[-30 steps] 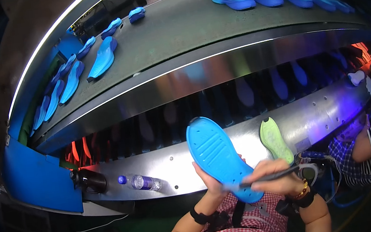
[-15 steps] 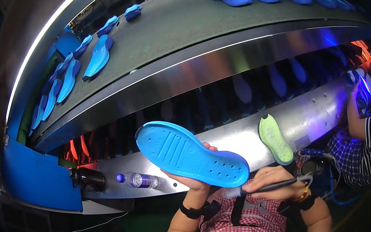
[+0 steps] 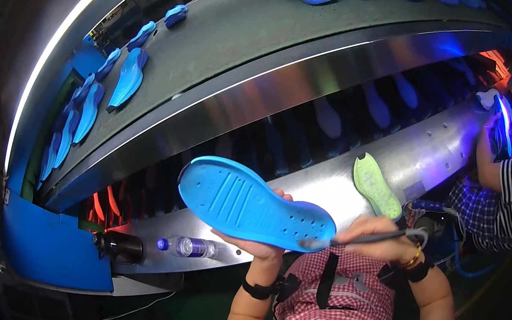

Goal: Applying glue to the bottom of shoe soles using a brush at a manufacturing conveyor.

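Sole of bright blue, held before the steel ledge, slants from upper left to lower right, grasped from beneath by the left hand. Its perforated end points toward the right hand, whose fingers clasp a brush, bristles at the rim.

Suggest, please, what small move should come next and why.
Perhaps draw the brush lightly along the near edge of the held sole: the right hand has its tip apparently at that edge, by the holed end, while the left hand supports the sole from beneath.
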`<state>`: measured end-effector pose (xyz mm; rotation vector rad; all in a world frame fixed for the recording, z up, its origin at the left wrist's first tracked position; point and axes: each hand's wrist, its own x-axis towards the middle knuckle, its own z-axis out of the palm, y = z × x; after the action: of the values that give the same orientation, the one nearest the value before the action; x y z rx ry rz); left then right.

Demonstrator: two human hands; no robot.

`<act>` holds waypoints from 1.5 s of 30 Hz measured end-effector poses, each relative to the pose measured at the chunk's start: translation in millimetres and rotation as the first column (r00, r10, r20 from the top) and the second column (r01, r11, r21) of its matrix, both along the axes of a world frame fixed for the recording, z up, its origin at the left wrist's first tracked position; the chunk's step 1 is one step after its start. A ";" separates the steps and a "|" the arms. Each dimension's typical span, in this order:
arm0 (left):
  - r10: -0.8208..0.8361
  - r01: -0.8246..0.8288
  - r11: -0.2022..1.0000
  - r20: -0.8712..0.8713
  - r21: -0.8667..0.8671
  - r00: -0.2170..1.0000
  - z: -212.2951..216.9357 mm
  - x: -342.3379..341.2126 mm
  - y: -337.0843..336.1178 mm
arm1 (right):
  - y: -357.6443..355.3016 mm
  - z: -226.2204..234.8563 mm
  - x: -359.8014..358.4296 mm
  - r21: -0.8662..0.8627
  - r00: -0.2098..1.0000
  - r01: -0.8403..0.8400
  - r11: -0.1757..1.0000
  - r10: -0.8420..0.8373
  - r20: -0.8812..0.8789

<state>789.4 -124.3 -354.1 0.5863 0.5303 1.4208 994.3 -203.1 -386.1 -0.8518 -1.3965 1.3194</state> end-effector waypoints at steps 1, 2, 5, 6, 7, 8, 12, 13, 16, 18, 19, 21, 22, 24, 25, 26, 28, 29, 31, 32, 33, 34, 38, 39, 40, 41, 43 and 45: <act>0.024 -0.021 0.998 -0.049 0.060 0.999 -1.9 -2.5 1.6 | 0.3 -1.4 -1.5 0.080 0.995 -0.089 0.993 0.085 0.048; 0.024 -0.021 0.998 -0.050 0.062 0.998 -1.7 -3.9 3.4 | 1.0 0.5 1.8 0.084 0.986 -0.166 0.983 0.165 0.008; -0.059 0.063 0.997 -0.073 0.043 0.996 6.9 -4.9 -4.9 | 1.5 -1.6 9.2 0.017 0.956 -0.212 0.977 0.211 -0.205; -0.092 0.093 0.996 -0.038 0.017 0.995 8.3 -0.9 -3.4 | 4.2 -3.4 4.8 -0.047 0.964 -0.129 0.991 0.114 -0.239; -0.123 0.123 0.992 -0.001 -0.009 0.992 9.3 2.9 -2.9 | 3.4 -3.8 2.1 -0.044 0.964 -0.129 0.991 0.116 -0.238; -0.118 0.119 0.993 -0.051 0.003 0.992 9.3 5.5 -5.4 | 0.1 -4.9 -0.7 -0.174 0.931 -0.127 0.976 0.057 -0.360; -0.149 0.151 0.972 0.028 -0.179 0.988 -10.5 21.1 -32.4 | -7.8 -11.1 -16.7 -0.360 0.865 -0.118 0.926 -0.081 -0.494; -0.351 0.354 0.922 0.049 -0.156 0.935 -17.8 11.7 -30.6 | -10.5 -4.5 -16.6 -0.353 0.910 -0.088 0.931 -0.070 -0.410; -0.587 0.582 0.800 0.008 -0.145 0.809 -34.8 -11.0 -25.0 | -10.6 16.3 -1.9 -0.219 0.967 -0.205 0.954 0.162 -0.198; -0.643 0.626 0.760 -0.062 -0.176 0.763 -31.1 -18.1 -23.6 | -2.6 28.2 16.2 -0.051 0.936 -0.341 0.939 0.334 -0.111; -0.641 0.624 0.761 -0.060 -0.177 0.765 -26.5 -18.3 -20.6 | -1.9 25.2 14.2 -0.053 0.935 -0.344 0.938 0.337 -0.111; -0.724 0.674 0.685 -0.161 -0.275 0.670 -20.7 -15.1 -14.2 | -1.0 13.7 10.5 -0.188 0.982 -0.191 0.963 0.188 -0.033; -0.728 0.678 0.682 -0.158 -0.274 0.667 -20.5 -13.4 -12.4 | -0.5 7.6 8.9 -0.107 0.967 -0.254 0.961 0.250 -0.044; -0.832 0.772 0.523 -0.020 -0.362 0.554 -20.5 -13.3 -9.7 | 1.1 6.9 12.2 0.018 0.928 -0.372 0.928 0.372 0.002; -0.832 0.771 0.523 -0.021 -0.363 0.555 -19.9 -15.3 -7.4 | 3.7 12.6 18.3 0.058 0.902 -0.430 0.901 0.427 0.057; -0.858 0.768 0.464 -0.008 -0.441 0.514 -19.2 -18.8 -6.3 | 4.4 19.3 23.8 0.056 0.902 -0.432 0.900 0.429 0.055; -0.894 0.769 0.383 0.004 -0.512 0.448 -16.6 -19.6 -8.0 | 6.7 29.4 33.3 0.099 0.884 -0.467 0.879 0.466 0.031; -0.897 0.773 0.376 0.008 -0.511 0.441 -12.8 -17.7 -8.9 | 9.9 25.8 31.4 0.159 0.932 -0.363 0.918 0.361 0.041; -0.905 0.765 0.368 -0.015 -0.529 0.425 -5.3 -10.0 -12.7 | 14.0 17.7 26.5 0.196 0.899 -0.435 0.879 0.437 0.035; -0.908 0.770 0.361 -0.010 -0.526 0.419 -6.3 -9.4 -11.9 | 14.6 21.1 32.6 0.191 0.902 -0.429 0.883 0.430 0.037; -0.919 0.755 0.336 -0.021 -0.563 0.393 -8.2 -12.9 -10.5 | 17.5 26.5 39.1 0.159 0.859 -0.510 0.846 0.490 0.150; -0.929 0.738 0.312 -0.031 -0.598 0.368 -10.4 -16.3 -9.2 | 18.0 30.8 44.4 0.118 0.799 -0.584 0.803 0.543 0.258; -0.912 0.712 0.323 -0.003 -0.624 0.411 -6.3 -20.2 -13.4 | 12.0 24.4 50.0 0.190 0.906 -0.404 0.895 0.363 0.217; -0.912 0.720 0.324 0.000 -0.614 0.411 -4.9 -19.2 -9.9 | 11.3 19.3 52.3 0.193 0.905 -0.404 0.894 0.361 0.223; -0.912 0.722 0.328 -0.003 -0.609 0.411 -6.6 -19.6 -8.6 | 8.5 14.8 54.1 0.136 0.893 -0.436 0.889 0.410 0.184; -0.923 0.727 0.336 -0.054 -0.598 0.382 -9.8 -21.2 -8.8 | 8.4 13.1 56.4 0.081 0.879 -0.469 0.879 0.456 0.142; -0.928 0.725 0.345 -0.101 -0.597 0.359 -8.0 -29.1 -12.1 | 6.6 25.0 61.6 0.071 0.849 -0.502 0.862 0.475 0.233; -0.893 0.686 0.366 -0.032 -0.629 0.448 0.1 -31.6 -10.2 | 4.4 23.7 64.4 0.107 0.921 -0.380 0.919 0.365 0.135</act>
<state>757.8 -134.6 -354.1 0.5324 0.7611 0.1225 1058.7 -198.6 -362.3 -0.5943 -1.7803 1.4596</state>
